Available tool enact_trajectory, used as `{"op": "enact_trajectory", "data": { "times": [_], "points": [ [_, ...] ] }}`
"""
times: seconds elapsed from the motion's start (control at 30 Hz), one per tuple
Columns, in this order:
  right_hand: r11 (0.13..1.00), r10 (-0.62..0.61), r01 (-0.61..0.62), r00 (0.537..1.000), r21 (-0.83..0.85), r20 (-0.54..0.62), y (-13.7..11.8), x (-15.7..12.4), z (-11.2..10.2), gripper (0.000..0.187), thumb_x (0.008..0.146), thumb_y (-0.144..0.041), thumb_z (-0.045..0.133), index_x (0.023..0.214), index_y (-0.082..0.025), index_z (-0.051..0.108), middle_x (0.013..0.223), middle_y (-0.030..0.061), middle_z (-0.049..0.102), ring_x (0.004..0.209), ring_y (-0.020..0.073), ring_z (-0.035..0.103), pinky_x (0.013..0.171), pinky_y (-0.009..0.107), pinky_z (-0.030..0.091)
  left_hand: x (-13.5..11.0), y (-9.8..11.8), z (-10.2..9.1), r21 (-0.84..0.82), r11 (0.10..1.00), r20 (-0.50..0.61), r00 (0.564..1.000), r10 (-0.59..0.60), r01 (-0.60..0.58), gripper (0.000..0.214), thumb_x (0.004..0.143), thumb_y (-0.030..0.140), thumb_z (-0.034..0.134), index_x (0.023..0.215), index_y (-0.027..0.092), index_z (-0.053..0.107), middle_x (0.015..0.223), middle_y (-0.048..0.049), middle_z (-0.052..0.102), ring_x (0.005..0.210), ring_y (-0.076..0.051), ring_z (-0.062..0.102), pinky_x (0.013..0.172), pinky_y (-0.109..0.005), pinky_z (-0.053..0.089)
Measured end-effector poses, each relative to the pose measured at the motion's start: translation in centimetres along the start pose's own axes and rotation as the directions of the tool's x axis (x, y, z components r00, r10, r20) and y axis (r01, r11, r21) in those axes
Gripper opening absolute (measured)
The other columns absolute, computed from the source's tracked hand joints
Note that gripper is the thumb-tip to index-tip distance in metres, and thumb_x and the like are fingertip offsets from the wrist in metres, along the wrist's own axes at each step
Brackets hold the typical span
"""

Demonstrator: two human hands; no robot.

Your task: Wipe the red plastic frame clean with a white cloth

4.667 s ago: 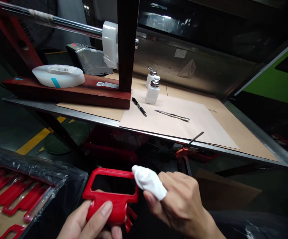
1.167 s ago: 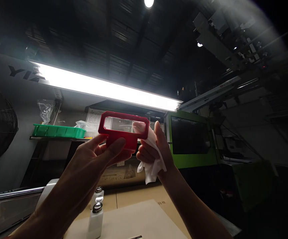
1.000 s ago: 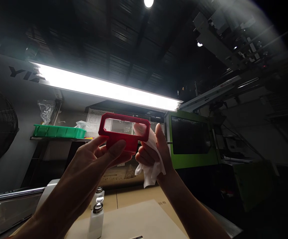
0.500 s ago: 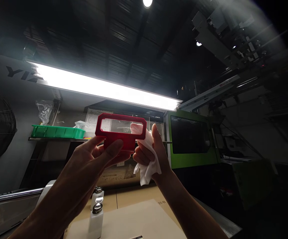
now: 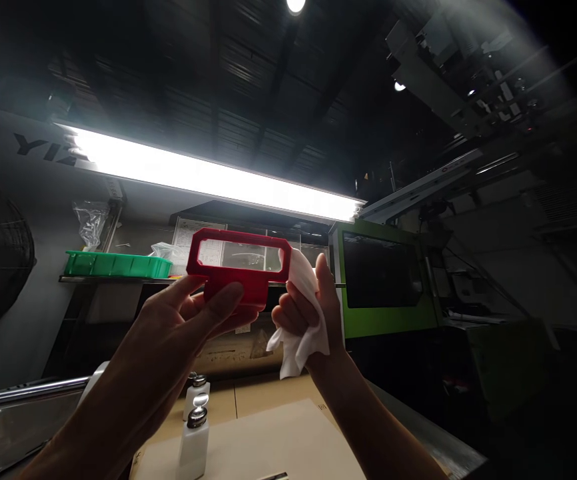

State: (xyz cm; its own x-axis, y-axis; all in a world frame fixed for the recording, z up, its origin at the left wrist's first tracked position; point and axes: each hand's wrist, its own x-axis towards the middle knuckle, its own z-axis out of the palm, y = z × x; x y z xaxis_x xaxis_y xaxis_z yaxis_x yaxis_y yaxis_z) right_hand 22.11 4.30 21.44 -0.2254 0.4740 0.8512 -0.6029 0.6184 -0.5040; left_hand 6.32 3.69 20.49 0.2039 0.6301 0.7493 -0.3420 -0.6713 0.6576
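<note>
Red plastic, by the look of it, the frame (image 5: 246, 277) is held up in front of me, its long window facing me and its wide tab downward. My left hand (image 5: 178, 320) is clamped on that tab, thumb on the near face and fingers behind. In my right hand (image 5: 331, 327), just beside it, the fingers are curled round a white cloth (image 5: 303, 273), with my thumb raised apart from them; the cloth's upper end reaches behind the frame's right end, and I can't tell whether it touches. Lower down, a shiny bar (image 5: 23, 392) runs in from the left to a white roll (image 5: 88, 387), partly behind my forearm. Two white bottles with metal tops, one front (image 5: 194, 447) and one rear (image 5: 192, 400), stand near a pale sheet (image 5: 263, 440) on cardboard (image 5: 268, 397). Beyond, a green tray (image 5: 116, 265) sits on a shelf, a long lamp (image 5: 208, 173) glows above, and a green machine (image 5: 378, 320) stands to the right.
</note>
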Motion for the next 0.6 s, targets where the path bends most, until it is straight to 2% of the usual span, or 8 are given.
{"op": "enact_trajectory", "data": {
  "times": [0.1, 0.2, 0.4, 0.53, 0.6],
  "points": [
    [0.999, -0.029, 0.033, 0.993, 0.033, -0.113, 0.17, -0.11, -0.13, 0.059, 0.077, -0.059, 0.057, 0.040, -0.020, 0.032, 0.025, -0.0115, 0.020, 0.026, 0.0029, 0.008, 0.029, 0.019, 0.009, -0.02, 0.06, -0.16, -0.010, 1.000, -0.027, 0.999, -0.019, 0.019, 0.040, 0.061, 0.048, 0.077, 0.092, 0.024, 0.067, 0.080, 0.0012, 0.075, 0.072, -0.014, 0.069, 0.069, -0.018, 0.054],
    [1.000, 0.004, 0.000, 0.989, 0.028, -0.145, 0.37, -0.16, -0.33, 0.058, 0.073, -0.059, 0.061, 0.040, -0.020, 0.033, 0.025, -0.0111, 0.024, 0.026, 0.0026, 0.010, 0.029, 0.019, 0.008, -0.09, 0.19, -0.23, -0.014, 1.000, -0.041, 0.999, -0.022, 0.022, 0.038, 0.063, 0.048, 0.075, 0.090, 0.023, 0.066, 0.080, 0.0010, 0.074, 0.073, -0.013, 0.069, 0.070, -0.018, 0.054],
    [0.998, 0.049, -0.052, 0.994, -0.034, -0.097, 0.83, 0.04, -0.19, 0.056, 0.071, -0.062, 0.060, 0.042, -0.020, 0.039, 0.025, -0.0109, 0.022, 0.025, 0.0028, 0.013, 0.029, 0.020, 0.008, 0.07, 0.09, -0.26, -0.023, 1.000, -0.034, 0.999, -0.014, 0.014, 0.042, 0.061, 0.047, 0.077, 0.094, 0.024, 0.067, 0.079, 0.0012, 0.074, 0.071, -0.014, 0.070, 0.068, -0.018, 0.055],
    [0.997, 0.069, -0.070, 0.997, 0.017, 0.026, 0.79, 0.10, 0.15, 0.052, 0.076, -0.062, 0.056, 0.047, -0.020, 0.046, 0.027, -0.0116, 0.023, 0.026, 0.0027, 0.012, 0.030, 0.019, 0.010, -0.06, -0.20, -0.41, -0.016, 1.000, -0.019, 1.000, -0.020, 0.020, 0.042, 0.061, 0.047, 0.077, 0.094, 0.024, 0.066, 0.080, 0.0009, 0.075, 0.074, -0.014, 0.070, 0.070, -0.018, 0.054],
    [0.996, 0.066, -0.069, 0.997, 0.059, 0.043, 0.87, -0.01, 0.32, 0.047, 0.078, -0.060, 0.055, 0.054, -0.019, 0.052, 0.028, -0.0123, 0.025, 0.026, 0.0028, 0.011, 0.030, 0.019, 0.011, -0.15, -0.30, -0.47, 0.000, 1.000, -0.021, 1.000, -0.021, 0.021, 0.039, 0.062, 0.048, 0.076, 0.090, 0.023, 0.067, 0.081, 0.0004, 0.075, 0.076, -0.015, 0.070, 0.073, -0.019, 0.055]
  ]
}}
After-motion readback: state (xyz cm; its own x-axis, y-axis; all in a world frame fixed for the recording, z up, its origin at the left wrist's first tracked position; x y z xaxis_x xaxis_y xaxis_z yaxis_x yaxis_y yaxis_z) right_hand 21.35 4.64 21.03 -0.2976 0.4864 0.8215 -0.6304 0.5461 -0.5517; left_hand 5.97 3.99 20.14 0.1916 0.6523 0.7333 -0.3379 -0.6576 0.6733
